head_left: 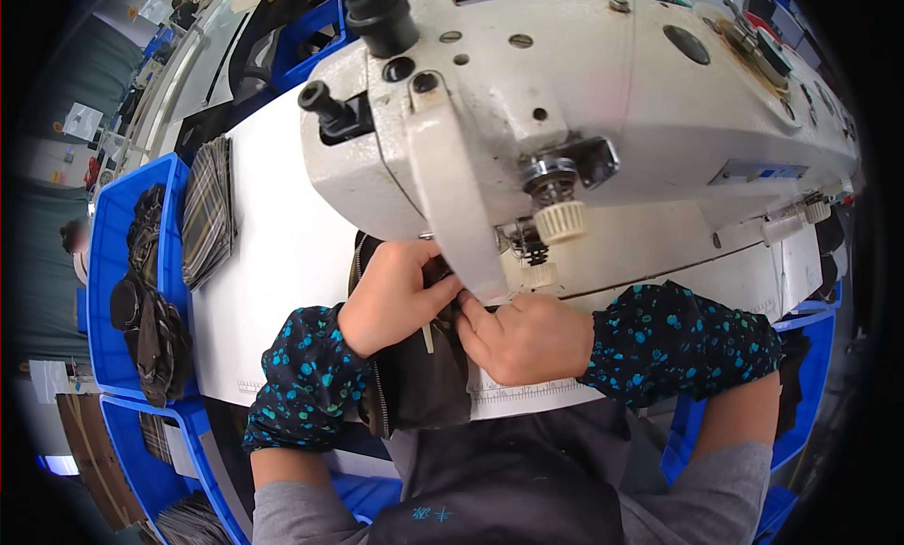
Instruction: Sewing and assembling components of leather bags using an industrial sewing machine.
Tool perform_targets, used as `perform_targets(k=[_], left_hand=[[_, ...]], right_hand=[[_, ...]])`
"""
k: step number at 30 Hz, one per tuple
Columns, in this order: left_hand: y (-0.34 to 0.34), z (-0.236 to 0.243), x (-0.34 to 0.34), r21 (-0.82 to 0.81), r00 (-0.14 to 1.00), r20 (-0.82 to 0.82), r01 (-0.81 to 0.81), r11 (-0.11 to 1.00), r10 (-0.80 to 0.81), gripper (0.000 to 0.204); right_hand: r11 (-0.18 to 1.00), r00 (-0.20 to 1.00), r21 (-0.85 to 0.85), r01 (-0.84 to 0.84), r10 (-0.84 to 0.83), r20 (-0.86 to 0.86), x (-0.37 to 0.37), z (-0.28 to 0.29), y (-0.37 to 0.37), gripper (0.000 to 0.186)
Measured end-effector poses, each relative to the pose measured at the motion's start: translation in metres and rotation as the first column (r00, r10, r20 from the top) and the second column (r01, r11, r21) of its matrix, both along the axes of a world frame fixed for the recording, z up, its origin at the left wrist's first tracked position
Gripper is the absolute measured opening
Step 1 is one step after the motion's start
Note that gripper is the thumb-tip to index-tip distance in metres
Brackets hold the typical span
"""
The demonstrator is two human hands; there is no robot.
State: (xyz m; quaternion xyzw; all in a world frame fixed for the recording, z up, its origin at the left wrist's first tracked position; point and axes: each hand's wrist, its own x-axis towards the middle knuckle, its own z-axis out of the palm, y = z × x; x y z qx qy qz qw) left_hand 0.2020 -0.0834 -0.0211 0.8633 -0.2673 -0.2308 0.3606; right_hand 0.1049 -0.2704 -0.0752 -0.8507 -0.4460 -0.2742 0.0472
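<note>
A white industrial sewing machine [584,93] fills the upper view, its pale vertical arm reaching down over both hands. Dark fabric [424,394] with a zipper along its left side lies at the needle area, over the front edge of the white table [254,338]. My left hand [395,295] grips the fabric just left of that arm, with its fingertips partly hidden behind it. My right hand [523,338] presses and grips the same fabric to the right, index finger and thumb bent toward the left hand's fingertips. A narrow pale strip [427,338] lies on the fabric below my left hand.
A blue bin [104,281] of dark pieces stands at the left, beside stacked plaid fabric [207,211]. More blue bins [122,441] sit below it and at the right [805,394]. A blurred person [75,248] is at the far left edge.
</note>
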Motion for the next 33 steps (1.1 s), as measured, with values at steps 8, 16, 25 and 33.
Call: perform_targets(k=[8, 16, 25, 33], left_hand=[[0.002, 0.008, -0.011, 0.234, 0.804, 0.569, 0.046, 0.971, -0.175, 0.032], [-0.007, 0.008, -0.028, 0.228, 0.744, 0.633, 0.086, 0.97, -0.215, 0.028], [-0.015, 0.0, -0.034, 0.148, 0.817, 0.554, 0.095, 0.984, -0.162, 0.028], [-0.015, 0.001, -0.024, 0.153, 0.84, 0.517, 0.097, 0.983, -0.163, 0.028]], right_hand=[[0.995, 0.997, 0.093, -0.038, 0.032, 0.067, 0.002, 0.001, -0.002, 0.032], [0.998, 0.998, 0.014, 0.062, -0.062, 0.021, -0.012, 0.007, 0.003, 0.03], [0.986, 0.989, -0.072, 0.148, -0.149, -0.008, -0.021, 0.013, 0.0, 0.029], [0.968, 0.969, -0.053, 0.243, -0.245, -0.034, -0.014, 0.007, -0.001, 0.028]])
